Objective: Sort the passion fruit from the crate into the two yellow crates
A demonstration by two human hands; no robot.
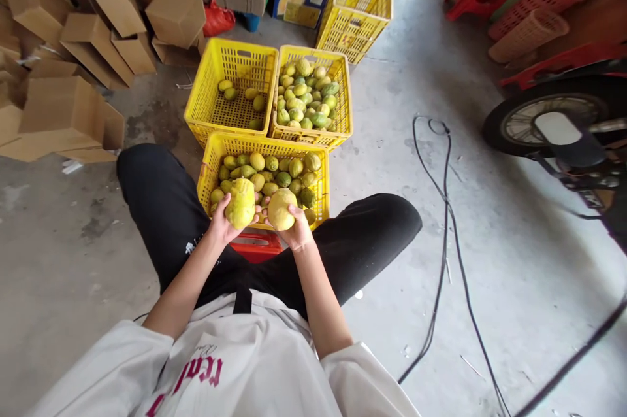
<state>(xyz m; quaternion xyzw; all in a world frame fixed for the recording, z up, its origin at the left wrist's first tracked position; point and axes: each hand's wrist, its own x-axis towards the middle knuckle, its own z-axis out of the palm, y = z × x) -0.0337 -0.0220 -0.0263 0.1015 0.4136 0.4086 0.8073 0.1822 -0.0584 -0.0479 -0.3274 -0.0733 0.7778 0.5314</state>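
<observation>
My left hand (223,224) is closed around a yellow wrinkled fruit (240,202), held over the near edge of the nearest yellow crate (210,162). My right hand (297,229) grips a rounder yellow fruit (280,208) right beside it; the two fruits almost touch. The near crate holds several green and yellow fruits. Behind it stand two more yellow crates: the left crate (203,93) has only a few fruits, the right crate (343,100) is piled high. I sit with my legs in black trousers spread either side of the near crate.
A red stool (257,246) shows below my hands. Folded cardboard boxes (63,110) are heaped at the left. An empty yellow crate (360,8) leans at the back. A black cable (443,208) runs over the concrete floor; a motorbike wheel (543,119) stands right.
</observation>
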